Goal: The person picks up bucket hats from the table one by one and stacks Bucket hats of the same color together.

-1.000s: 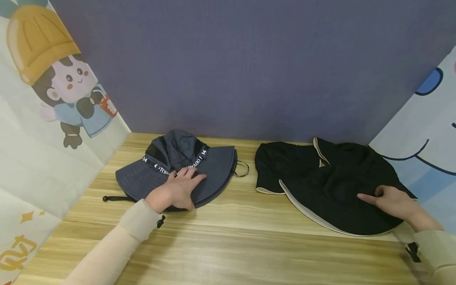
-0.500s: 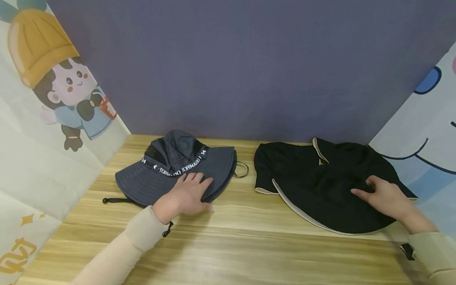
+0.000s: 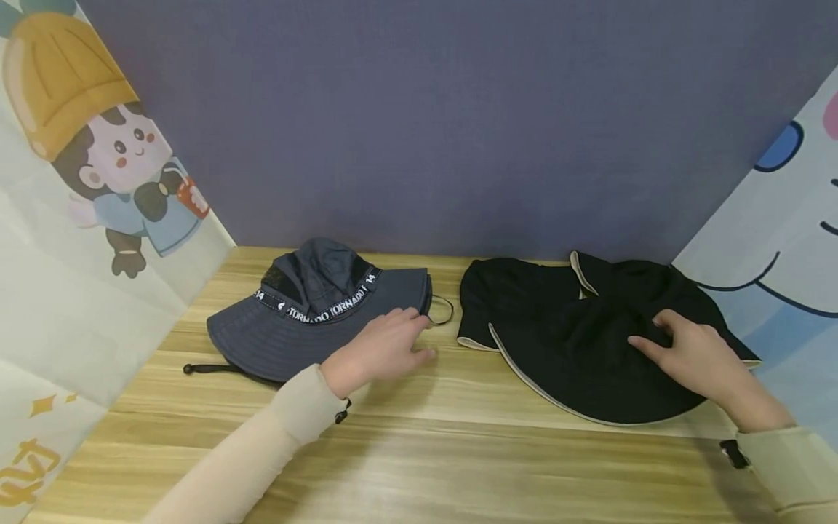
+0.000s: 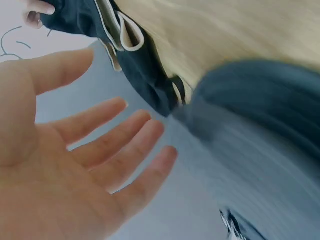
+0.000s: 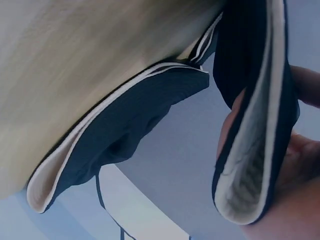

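I see the grey bucket hat (image 3: 314, 313) lying flat on the wooden table (image 3: 419, 451) at back left, its lettered band facing me. My left hand (image 3: 382, 348) sits at the hat's right brim edge, fingers straight and spread, gripping nothing; the left wrist view shows the open palm (image 4: 60, 170) with the blurred grey brim (image 4: 260, 130) just beyond the fingertips. A thin cord loop (image 3: 441, 311) pokes out from the brim just past that hand. Across a gap of bare table lies the black hat (image 3: 563, 342) with cream edging, at back right. My right hand (image 3: 687, 356) is on it, fingers curled into the cloth; the right wrist view shows a fold of the cream-edged brim (image 5: 255, 150) pinched against the fingers.
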A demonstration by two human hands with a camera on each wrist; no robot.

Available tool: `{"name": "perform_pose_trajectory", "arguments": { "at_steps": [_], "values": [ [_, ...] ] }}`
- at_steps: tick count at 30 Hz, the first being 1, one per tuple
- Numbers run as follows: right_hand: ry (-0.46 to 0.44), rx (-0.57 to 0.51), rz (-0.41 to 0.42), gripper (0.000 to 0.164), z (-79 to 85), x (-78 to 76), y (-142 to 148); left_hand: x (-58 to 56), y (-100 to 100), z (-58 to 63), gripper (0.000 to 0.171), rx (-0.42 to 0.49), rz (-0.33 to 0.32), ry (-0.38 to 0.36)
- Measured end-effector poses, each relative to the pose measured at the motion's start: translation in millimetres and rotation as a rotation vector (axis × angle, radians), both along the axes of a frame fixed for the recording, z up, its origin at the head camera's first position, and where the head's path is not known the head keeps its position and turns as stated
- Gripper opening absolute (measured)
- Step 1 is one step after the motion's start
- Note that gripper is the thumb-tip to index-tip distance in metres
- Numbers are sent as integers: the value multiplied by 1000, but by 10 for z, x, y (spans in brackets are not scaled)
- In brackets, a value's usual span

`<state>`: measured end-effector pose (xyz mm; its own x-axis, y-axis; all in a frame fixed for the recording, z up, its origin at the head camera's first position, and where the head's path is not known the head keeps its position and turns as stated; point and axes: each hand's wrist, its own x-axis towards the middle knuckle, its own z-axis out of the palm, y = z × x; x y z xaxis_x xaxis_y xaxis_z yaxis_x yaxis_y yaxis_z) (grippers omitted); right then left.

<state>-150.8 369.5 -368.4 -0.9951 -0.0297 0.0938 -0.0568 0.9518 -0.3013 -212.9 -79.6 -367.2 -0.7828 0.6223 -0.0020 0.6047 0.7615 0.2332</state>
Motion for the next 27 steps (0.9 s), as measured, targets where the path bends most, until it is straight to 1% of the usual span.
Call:
{"name": "perform_pose_trajectory", "arguments": {
  "at_steps": [3, 6, 12, 17, 20, 22, 25, 27],
  "values": [
    [2, 8, 4, 54, 22, 15, -20, -39, 165, 6, 48, 37, -17, -32],
    [11, 11, 8, 54, 32, 23, -28, -81, 329, -5, 45, 47, -48, -37],
    [24, 17, 4, 56, 26, 27, -36, -164, 655, -63, 43, -4, -105, -9],
    [33, 15, -2, 54, 13, 30, -38, -210, 890, -79, 39, -32, -123, 10],
    [50, 16, -7, 50, 14, 29, -48, -234, 1024, -84, 38, -61, -109, 42],
    [58, 18, -9, 47, 18, 25, -57, -243, 1109, -83, 42, -84, -92, 58],
    [54, 16, -6, 47, 29, 15, -63, -246, 1217, -84, 49, -116, -61, 53],
    [49, 18, -5, 49, 33, 10, -63, -245, 1278, -93, 53, -138, -42, 34]
  ]
}}
